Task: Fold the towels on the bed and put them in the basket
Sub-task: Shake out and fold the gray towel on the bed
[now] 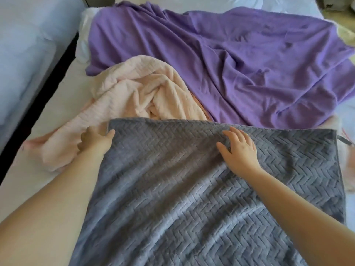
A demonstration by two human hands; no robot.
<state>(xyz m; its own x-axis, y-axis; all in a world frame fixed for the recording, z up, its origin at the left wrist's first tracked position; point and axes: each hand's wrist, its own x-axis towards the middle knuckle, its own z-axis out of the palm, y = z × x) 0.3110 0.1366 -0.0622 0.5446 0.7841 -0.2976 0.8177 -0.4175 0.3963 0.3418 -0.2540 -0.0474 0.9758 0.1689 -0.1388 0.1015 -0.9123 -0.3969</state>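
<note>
A grey towel [172, 198] with a herringbone weave lies spread on the near part of the bed [57, 106], its far edge running straight across the middle of the view; a small loop [344, 140] sticks out at its far right corner. The left hand [96, 140] holds the towel's far left corner, thumb laid on top of the cloth; the other fingers sit at or under the edge and are partly hidden, so it seems a pinch rather than a mere touch. The right hand [240, 150] rests flat on the towel just short of the far edge, fingers spread and straight, gripping nothing. Beyond the grey towel, a peach towel [134, 89] lies crumpled in a heap, touching the left hand's side; a purple towel [240, 64] sprawls wrinkled across the far bed, overlapped by the peach one.
</note>
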